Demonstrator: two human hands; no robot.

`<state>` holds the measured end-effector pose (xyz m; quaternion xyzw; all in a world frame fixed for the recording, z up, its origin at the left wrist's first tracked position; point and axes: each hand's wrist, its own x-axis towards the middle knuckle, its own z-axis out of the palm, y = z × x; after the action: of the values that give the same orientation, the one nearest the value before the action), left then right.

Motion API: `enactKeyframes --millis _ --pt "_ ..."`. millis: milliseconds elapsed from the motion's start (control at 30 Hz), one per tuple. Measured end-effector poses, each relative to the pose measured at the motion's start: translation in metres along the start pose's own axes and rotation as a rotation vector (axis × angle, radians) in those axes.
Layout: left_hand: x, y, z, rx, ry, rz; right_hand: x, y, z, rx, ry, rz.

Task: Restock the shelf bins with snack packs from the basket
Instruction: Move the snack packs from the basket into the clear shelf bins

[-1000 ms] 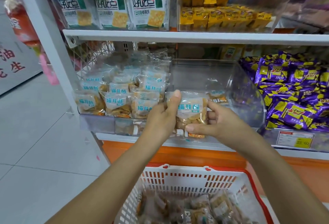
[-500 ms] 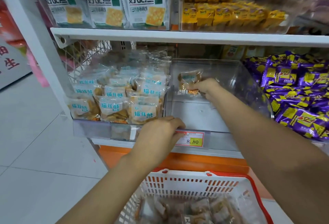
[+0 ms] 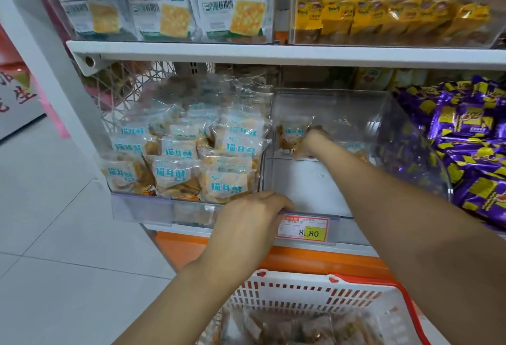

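My right hand (image 3: 310, 143) reaches deep into the clear middle bin (image 3: 306, 185) and grips a clear snack pack (image 3: 291, 133) with blue lettering at the bin's back left corner. My left hand (image 3: 252, 216) rests with curled fingers on the front lip between the middle bin and the left bin (image 3: 139, 207), which is filled with several of the same packs (image 3: 175, 172). The white basket (image 3: 301, 292) with a red rim stands below at the frame's bottom, with more packs (image 3: 287, 328) inside.
A price tag (image 3: 302, 229) reading 8.80 hangs on the middle bin's front. Purple packs (image 3: 465, 147) fill the bin to the right. The upper shelf (image 3: 273, 54) carries cracker bags (image 3: 230, 2) and yellow packs (image 3: 383, 7). Tiled floor (image 3: 54, 235) lies left.
Both hands held the pack in front of the bin; my right hand then carried it to the bin's back. My left hand dropped onto the bin's front edge.
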<state>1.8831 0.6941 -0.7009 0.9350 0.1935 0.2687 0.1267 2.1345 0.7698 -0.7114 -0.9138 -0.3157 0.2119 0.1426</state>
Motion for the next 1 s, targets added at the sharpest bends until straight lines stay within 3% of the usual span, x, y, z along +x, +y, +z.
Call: enactKeyframes --millis 100,200,500,600,700,833,1000 --pt "0.0 0.0 -0.001 0.011 0.0 0.0 0.004 -0.001 0.007 0.201 0.136 -0.049" --pt "0.0 0.0 -0.001 0.014 -0.003 -0.008 0.004 -0.003 0.009 0.219 0.131 -0.079" --pt "0.001 0.003 -0.003 0.033 0.013 -0.025 -0.016 0.002 -0.039 -0.239 -0.018 -0.044" --pt "0.0 0.004 -0.003 0.024 0.0 -0.035 -0.025 0.021 -0.057 -0.512 -0.034 -0.024" --pt "0.0 0.005 -0.005 0.004 -0.027 -0.053 -0.029 0.038 -0.058 -0.672 -0.183 0.014" --pt "0.0 0.008 -0.006 0.016 -0.026 -0.046 -0.02 0.051 -0.052 -0.491 -0.341 0.154" --pt "0.0 0.01 -0.007 0.01 -0.029 -0.051 -0.012 0.07 -0.045 0.052 -0.443 0.373"
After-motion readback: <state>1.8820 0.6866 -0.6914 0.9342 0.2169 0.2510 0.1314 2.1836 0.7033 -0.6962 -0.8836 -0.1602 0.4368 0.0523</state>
